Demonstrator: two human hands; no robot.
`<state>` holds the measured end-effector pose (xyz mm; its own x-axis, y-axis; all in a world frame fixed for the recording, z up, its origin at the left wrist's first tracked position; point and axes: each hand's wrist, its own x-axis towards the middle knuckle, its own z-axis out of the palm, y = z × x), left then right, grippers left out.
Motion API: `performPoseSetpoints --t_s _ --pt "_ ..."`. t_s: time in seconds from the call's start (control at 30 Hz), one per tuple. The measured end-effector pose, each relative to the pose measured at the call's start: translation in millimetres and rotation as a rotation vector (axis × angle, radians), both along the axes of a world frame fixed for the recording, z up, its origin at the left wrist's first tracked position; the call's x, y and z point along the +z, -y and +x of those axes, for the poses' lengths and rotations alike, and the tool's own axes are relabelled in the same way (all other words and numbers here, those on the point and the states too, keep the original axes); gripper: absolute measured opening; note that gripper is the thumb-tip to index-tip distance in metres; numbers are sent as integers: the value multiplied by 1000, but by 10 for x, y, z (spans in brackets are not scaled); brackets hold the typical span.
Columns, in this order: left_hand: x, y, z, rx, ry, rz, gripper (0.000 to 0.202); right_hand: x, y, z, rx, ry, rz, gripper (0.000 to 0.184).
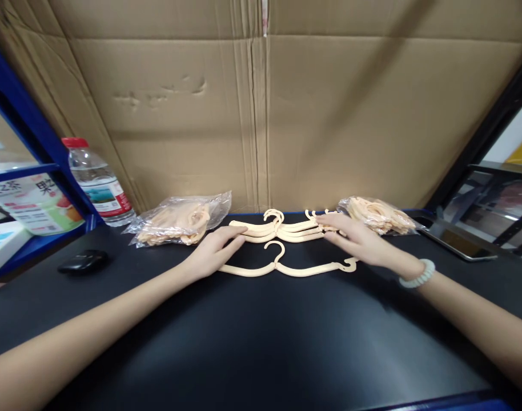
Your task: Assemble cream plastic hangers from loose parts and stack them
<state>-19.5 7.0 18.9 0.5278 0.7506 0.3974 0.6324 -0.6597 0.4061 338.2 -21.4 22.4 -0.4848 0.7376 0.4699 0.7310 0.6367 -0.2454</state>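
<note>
"So, how does each grip stand on your feed?"

"My left grip (213,252) reaches over the left ends of a group of pale hangers (261,230); I cannot tell whether its finger and thumb pinch anything. My right grip (361,238) is slack and spread, thumb apart from the fingers, at the group's right ends. I see a pale coiled bracelet (418,275) around that wrist."

"And the hangers themselves?"

"I have them at the far middle of the worktop (261,342), overlapping in a staggered row, hooks bunched toward the far side. One single hanger (304,272) lies just nearer, its left end hidden by my left grip."

"What about farther out?"

"On the far left I see a clear bag (175,222) of pale pieces, on the far right a second bag (378,215). Left of the first sit a black mouse (84,262), nearer, and a red-capped bottle (101,185), farther. A cardboard wall (179,114) rises along the far side."
</note>
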Motion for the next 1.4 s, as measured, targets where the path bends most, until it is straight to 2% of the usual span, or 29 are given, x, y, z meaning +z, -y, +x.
performPoseSetpoints --t_s 0.13,0.27,0.37,0.6,0.83,1.03,1.23,1.4 --pt "-47 -132 -96 -8 47 36 37 25 -229 405 -185 -6 174 31" --pt "-86 -204 -126 -24 44 49 31 -23 -337 587 -203 143 190 23" --pt "-90 -231 -127 -35 31 41 29 -70 -360 586 -182 246 179 21" --pt "-78 -275 -94 -39 27 31 24 -150 -422 524 -306 428 268 28" --pt "-32 -208 -73 -10 57 7 21 -188 -456 503 -273 442 314 25" --pt "44 -35 11 15 150 11 19 -187 -446 517 -243 453 333 27" --pt "22 184 151 46 487 -124 20 -160 -414 459 -222 350 382 32" --pt "-33 311 184 117 683 -155 17 -12 -223 266 -271 -20 416 28"
